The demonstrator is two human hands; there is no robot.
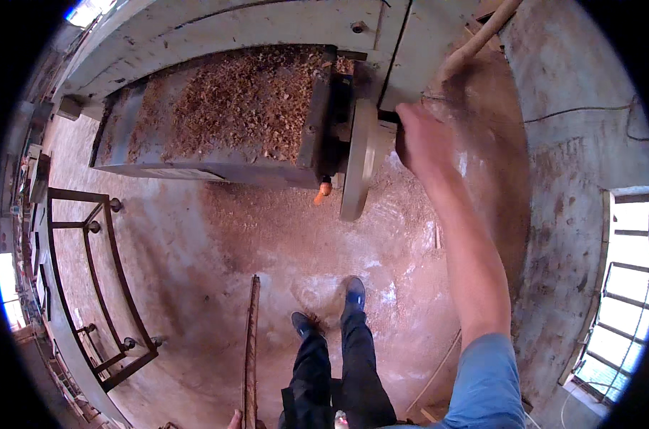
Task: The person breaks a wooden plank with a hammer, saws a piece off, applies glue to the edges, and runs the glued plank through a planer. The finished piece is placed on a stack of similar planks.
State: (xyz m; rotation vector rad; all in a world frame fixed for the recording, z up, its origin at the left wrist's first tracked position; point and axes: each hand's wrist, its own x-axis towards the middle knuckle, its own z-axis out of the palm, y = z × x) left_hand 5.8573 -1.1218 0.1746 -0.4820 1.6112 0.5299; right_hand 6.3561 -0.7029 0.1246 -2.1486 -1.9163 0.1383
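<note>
My right hand [426, 139] reaches up to the machine, its fingers closed round the crank handle of a pale handwheel [360, 161]. The palm and wrist hide most of that handle. At the lower edge, my left hand [236, 420] is mostly cut off by the picture. Its fingers close on a long, narrow wooden strip [251, 336], which points forward over the floor, left of my legs. A grey metal housing [231, 168] stands left of the handwheel, its top strewn with wood shavings [246, 100].
An orange-tipped knob [324, 189] hangs under the housing's corner. The pale machine body [267, 28] spans the far side. At left stands a metal frame on castors [131, 307]. A hose [478, 43] runs at upper right. Sawdust covers the floor [217, 243]; a barred window [621, 286] is at right.
</note>
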